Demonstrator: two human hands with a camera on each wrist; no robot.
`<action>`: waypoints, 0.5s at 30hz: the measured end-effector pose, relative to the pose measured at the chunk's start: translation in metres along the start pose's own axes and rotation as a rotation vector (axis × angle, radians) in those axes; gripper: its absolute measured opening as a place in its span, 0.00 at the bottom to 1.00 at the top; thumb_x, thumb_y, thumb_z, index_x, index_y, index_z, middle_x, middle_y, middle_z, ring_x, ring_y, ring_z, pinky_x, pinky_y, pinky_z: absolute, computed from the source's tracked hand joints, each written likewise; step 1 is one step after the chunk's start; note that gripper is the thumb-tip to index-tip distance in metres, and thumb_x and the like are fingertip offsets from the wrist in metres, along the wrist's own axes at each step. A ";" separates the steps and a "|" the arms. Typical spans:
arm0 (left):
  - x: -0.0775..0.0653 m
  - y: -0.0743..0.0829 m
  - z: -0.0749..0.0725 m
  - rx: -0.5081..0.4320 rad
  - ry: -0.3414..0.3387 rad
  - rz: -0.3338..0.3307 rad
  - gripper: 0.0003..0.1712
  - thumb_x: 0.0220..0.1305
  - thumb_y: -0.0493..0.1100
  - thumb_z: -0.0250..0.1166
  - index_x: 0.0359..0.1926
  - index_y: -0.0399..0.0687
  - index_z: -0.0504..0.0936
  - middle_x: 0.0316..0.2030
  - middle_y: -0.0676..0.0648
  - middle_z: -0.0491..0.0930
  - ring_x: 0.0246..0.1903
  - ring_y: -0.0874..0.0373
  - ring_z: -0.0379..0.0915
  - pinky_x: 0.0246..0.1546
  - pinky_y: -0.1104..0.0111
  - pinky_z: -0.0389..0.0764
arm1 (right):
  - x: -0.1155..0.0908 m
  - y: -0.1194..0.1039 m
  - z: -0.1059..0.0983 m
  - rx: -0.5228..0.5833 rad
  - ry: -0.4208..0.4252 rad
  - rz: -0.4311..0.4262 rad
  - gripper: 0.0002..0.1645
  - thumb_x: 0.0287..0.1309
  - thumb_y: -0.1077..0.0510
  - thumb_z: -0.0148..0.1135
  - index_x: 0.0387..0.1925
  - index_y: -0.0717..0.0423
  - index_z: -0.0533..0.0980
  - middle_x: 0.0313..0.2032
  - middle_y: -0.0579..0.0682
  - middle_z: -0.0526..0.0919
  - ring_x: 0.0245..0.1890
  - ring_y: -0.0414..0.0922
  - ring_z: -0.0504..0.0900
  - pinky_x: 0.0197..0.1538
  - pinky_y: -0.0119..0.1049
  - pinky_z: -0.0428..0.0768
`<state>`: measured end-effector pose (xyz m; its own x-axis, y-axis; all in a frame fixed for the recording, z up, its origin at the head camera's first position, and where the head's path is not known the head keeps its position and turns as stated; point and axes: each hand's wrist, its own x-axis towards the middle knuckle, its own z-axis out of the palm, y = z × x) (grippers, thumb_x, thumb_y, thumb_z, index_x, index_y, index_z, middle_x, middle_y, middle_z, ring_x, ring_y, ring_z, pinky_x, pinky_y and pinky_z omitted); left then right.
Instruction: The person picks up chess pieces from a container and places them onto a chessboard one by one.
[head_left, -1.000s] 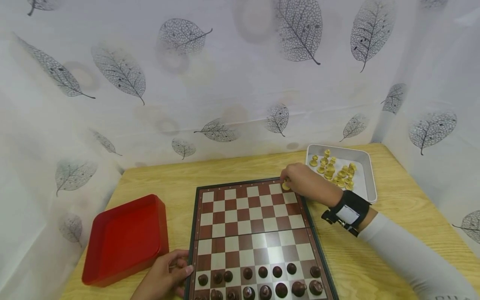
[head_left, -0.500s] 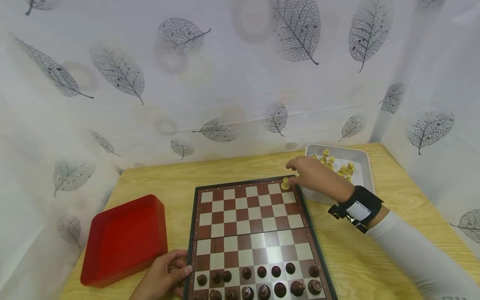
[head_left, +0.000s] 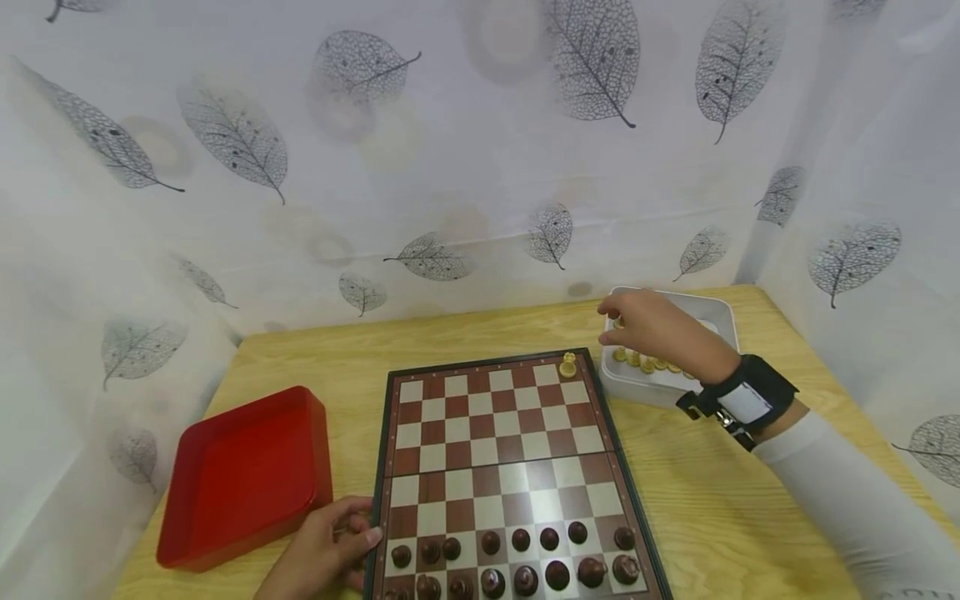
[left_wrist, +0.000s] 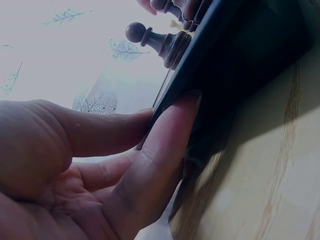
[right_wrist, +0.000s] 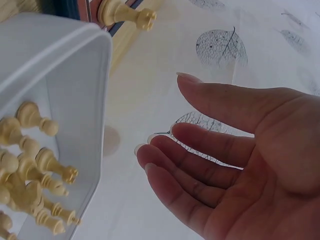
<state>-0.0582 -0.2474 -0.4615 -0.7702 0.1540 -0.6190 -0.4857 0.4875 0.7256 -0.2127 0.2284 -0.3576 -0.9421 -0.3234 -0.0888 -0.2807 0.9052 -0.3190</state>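
Note:
My left hand (head_left: 322, 546) grips the left edge of a brown-and-cream chessboard (head_left: 457, 454), with thumb and index finger pinching the rim in the left wrist view. Two rows of dark chess pieces (head_left: 526, 580) stand at the near end; a dark pawn (left_wrist: 170, 48) shows right above the pinched edge. In the far right corner square a pale yellow rook (head_left: 567, 366) stands upright. My right hand (head_left: 663, 332) hovers over a white tray (head_left: 609, 385) with its fingers apart, holding nothing. Several pale chess pieces (right_wrist: 30, 182) lie and stand inside that tray.
A red box (head_left: 318, 450) stands left of the board, close to my left forearm. The wooden tabletop (head_left: 697, 492) shows at the right. Behind the table hangs a white leaf-patterned curtain (head_left: 480, 167).
My right hand has let go of the pale rook on the far right corner square and moved right, over the white tray. The left hand keeps its grip on the board.

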 end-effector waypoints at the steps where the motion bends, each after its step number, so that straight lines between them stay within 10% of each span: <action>1: 0.000 0.000 0.000 -0.002 0.000 0.005 0.43 0.66 0.47 0.73 0.71 0.27 0.66 0.43 0.42 0.81 0.38 0.55 0.83 0.37 0.57 0.91 | 0.000 0.002 -0.001 0.003 0.004 0.001 0.28 0.64 0.55 0.71 0.60 0.69 0.78 0.52 0.66 0.85 0.50 0.59 0.84 0.52 0.55 0.85; 15: -0.001 -0.001 0.005 -0.013 -0.002 0.014 0.40 0.69 0.45 0.70 0.72 0.26 0.65 0.43 0.43 0.81 0.38 0.55 0.83 0.37 0.57 0.92 | -0.003 0.035 -0.017 -0.002 -0.023 0.095 0.30 0.66 0.54 0.69 0.62 0.71 0.76 0.55 0.70 0.83 0.53 0.64 0.83 0.54 0.59 0.83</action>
<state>-0.0548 -0.2442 -0.4633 -0.7760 0.1623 -0.6094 -0.4804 0.4738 0.7380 -0.2229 0.2656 -0.3521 -0.9599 -0.2425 -0.1404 -0.1907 0.9325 -0.3067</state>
